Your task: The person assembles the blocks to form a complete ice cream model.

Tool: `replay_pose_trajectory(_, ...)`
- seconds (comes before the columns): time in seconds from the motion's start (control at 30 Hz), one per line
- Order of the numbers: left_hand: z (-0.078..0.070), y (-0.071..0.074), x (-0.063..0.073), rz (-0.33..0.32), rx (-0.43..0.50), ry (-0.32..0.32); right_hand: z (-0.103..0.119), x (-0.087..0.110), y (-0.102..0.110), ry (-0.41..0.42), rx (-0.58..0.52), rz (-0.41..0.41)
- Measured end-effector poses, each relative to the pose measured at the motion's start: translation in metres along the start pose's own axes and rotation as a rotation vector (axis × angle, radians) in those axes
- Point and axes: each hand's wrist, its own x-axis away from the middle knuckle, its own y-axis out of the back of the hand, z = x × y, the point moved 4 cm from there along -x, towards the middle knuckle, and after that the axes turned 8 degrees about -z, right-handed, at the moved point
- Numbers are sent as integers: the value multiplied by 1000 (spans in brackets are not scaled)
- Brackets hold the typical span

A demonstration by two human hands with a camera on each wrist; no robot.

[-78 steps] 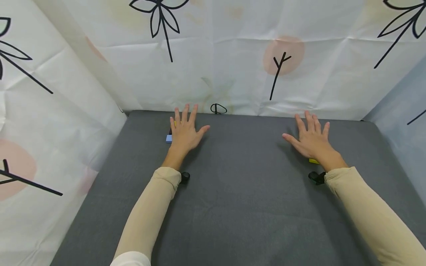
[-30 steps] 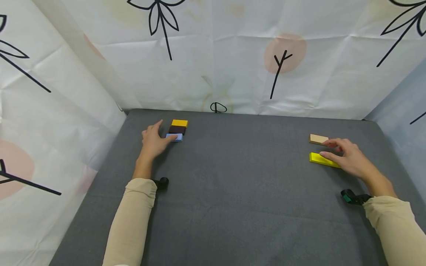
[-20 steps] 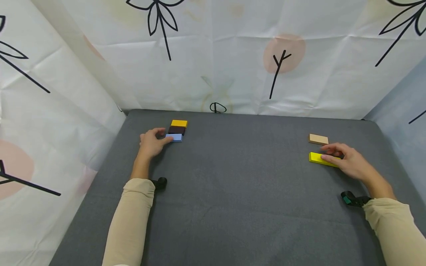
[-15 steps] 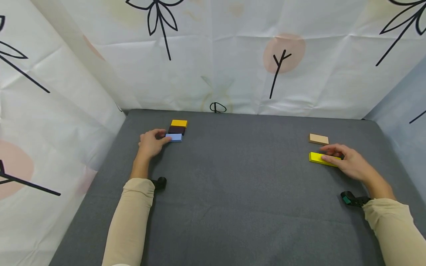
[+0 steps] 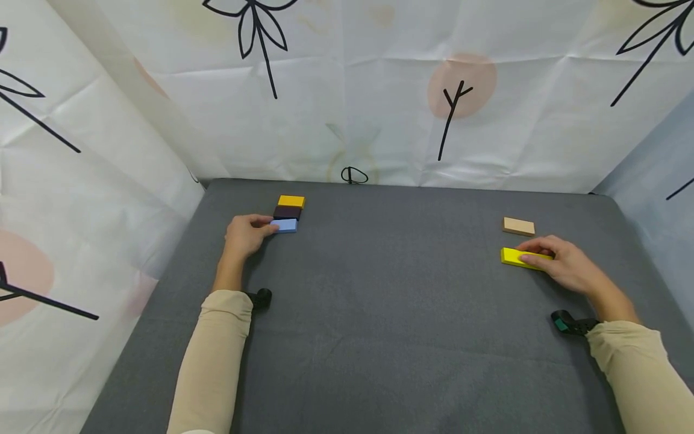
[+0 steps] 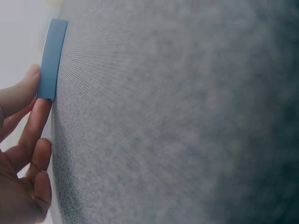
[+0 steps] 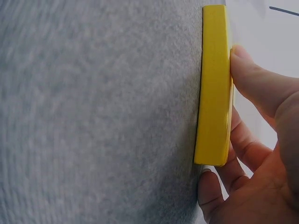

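In the head view, the yellow block (image 5: pixel 511 256) has shifted slightly toward the left edge of the counter (image 5: pixel 379 301) along with the right hand (image 5: pixel 566 265), and the left fingers have come down behind the blue block (image 5: pixel 285 225). The blue block is near the counter's far left corner, just in front of a dark block (image 5: pixel 287 212) and an amber block (image 5: pixel 291 201); the yellow one lies nearer the right edge, with a tan block (image 5: pixel 518 226) behind it. The backdrop (image 5: pixel 379 120) carries plant drawings, but no legible writing.

In the left wrist view, the left hand (image 6: pixel 21 140) pinches one end of the blue block, its grip narrowed to the block. Drawing it straight out would probably spare its neighbours.

In the right wrist view, the grip is likewise closed down on the yellow block's end; a level hold should keep it from twisting. Neither block shows a label or brand.
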Motion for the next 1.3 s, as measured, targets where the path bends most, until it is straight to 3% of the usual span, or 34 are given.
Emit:
replay_pose_trajectory(0.13,0,0,1,-4,47,68,3,-1,-2,7,-7,-2)
replay_pose_trajectory(0.37,-6,-2,3,-27,91,112,5,-1,-6,-56,-31,48)
replay_pose_trajectory(0.53,-10,-9,3,-9,90,116,7,-3,-7,-89,-28,82)
replay_pose_trajectory(0.87,-27,-21,5,4,47,124,24,-7,-16,-79,-58,117)
replay_pose_trajectory(1.3,-55,-36,16,3,-47,127,47,-21,-29,-2,-95,110)
